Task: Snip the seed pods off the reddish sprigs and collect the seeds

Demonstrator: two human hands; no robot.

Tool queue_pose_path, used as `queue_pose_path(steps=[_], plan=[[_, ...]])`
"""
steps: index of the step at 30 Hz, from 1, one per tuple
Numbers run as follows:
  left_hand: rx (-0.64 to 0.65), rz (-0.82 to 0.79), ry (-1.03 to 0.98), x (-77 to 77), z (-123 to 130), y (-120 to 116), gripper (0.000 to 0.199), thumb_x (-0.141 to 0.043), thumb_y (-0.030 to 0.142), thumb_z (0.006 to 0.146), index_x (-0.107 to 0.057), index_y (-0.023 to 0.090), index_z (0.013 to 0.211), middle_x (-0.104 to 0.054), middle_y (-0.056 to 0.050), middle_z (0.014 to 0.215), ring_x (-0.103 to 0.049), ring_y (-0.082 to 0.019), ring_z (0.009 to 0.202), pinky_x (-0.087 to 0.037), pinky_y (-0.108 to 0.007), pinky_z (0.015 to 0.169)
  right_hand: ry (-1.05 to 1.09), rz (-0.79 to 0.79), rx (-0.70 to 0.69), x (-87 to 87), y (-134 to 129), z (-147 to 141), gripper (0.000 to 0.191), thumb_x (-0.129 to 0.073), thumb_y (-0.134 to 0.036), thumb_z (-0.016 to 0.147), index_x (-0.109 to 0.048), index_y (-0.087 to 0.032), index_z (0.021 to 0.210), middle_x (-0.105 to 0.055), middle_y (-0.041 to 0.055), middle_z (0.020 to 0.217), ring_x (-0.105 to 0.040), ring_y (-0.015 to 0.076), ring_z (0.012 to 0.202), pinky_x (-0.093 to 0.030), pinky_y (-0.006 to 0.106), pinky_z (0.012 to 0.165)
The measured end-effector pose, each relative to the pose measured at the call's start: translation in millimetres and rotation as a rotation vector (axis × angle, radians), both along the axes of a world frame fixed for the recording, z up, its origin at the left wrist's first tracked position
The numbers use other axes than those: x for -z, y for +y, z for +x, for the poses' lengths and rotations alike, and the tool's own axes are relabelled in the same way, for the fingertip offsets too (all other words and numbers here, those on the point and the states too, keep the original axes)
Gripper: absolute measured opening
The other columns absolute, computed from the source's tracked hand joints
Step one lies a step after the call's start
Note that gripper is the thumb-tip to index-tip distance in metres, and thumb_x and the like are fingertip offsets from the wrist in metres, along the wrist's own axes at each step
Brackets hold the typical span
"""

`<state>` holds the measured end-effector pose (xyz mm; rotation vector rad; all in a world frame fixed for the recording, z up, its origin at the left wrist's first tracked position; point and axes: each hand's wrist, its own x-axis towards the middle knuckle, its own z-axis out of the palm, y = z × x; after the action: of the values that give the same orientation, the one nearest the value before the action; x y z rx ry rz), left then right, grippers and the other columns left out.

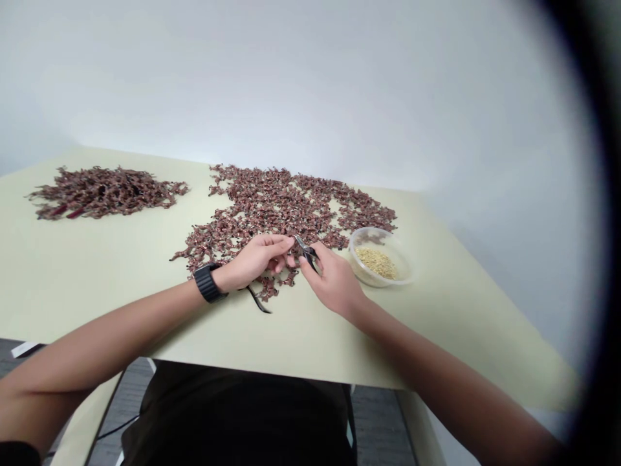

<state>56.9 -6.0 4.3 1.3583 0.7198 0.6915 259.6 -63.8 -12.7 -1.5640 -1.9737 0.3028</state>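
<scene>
My right hand is closed around black-handled pliers, their metal jaws pointing up and left. The jaw tips come close to the fingertips of my left hand, whose thumb and forefinger are pinched together. Whatever sits in that pinch is too small to make out. Beneath and beyond both hands spreads a wide layer of small reddish-brown pieces. Beside my right hand stands a clear plastic bowl with tiny gold-coloured pieces in it. A dark curved handle pokes out from under my left wrist.
A second heap of reddish-brown pieces lies at the far left of the pale yellow table, with two dark red strips at its front. A white wall rises behind the table. My left wrist wears a black watch.
</scene>
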Motion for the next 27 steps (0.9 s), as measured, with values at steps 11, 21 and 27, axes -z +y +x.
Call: queue_pose_path(steps=[11,21,27], plan=[[-0.006,0.157,0.000,3.3,-1.2,-0.1,0.038,-0.068,0.047,0.090,-0.072,0.014,0.109,-0.067,-0.006,0.085,-0.044,-0.006,0.053,-0.033,-0.020,0.046,0.065,-0.028,-0.018,-1.8,-2.4,-1.8,0.024,-0.048,-0.045,0.099,-0.049,-0.023,0.088,-0.059,0.0010,0.079,-0.052,0.0177,0.066,-0.033,0.029,0.061],[-0.245,0.466,0.170,9.3,2.3,-6.4,0.052,-0.067,0.037,0.091,-0.062,0.015,0.137,-0.067,0.000,0.072,-0.047,-0.008,0.052,-0.040,-0.021,0.050,0.316,-0.223,-0.090,-4.8,-3.7,-7.2,0.030,-0.046,-0.050,0.100,-0.053,-0.023,0.090,-0.057,-0.0023,0.073,-0.052,0.0165,0.066,-0.037,0.029,0.062],[-0.253,0.661,0.223,6.4,1.3,-11.6,0.051,-0.063,0.037,0.095,-0.057,0.020,0.143,-0.073,-0.002,0.079,-0.055,-0.010,0.058,-0.047,-0.021,0.059,0.397,-0.241,-0.098,-1.7,-1.6,-8.2,0.030,-0.045,-0.049,0.099,-0.058,-0.022,0.094,-0.061,-0.0001,0.080,-0.055,0.0180,0.073,-0.041,0.030,0.066]])
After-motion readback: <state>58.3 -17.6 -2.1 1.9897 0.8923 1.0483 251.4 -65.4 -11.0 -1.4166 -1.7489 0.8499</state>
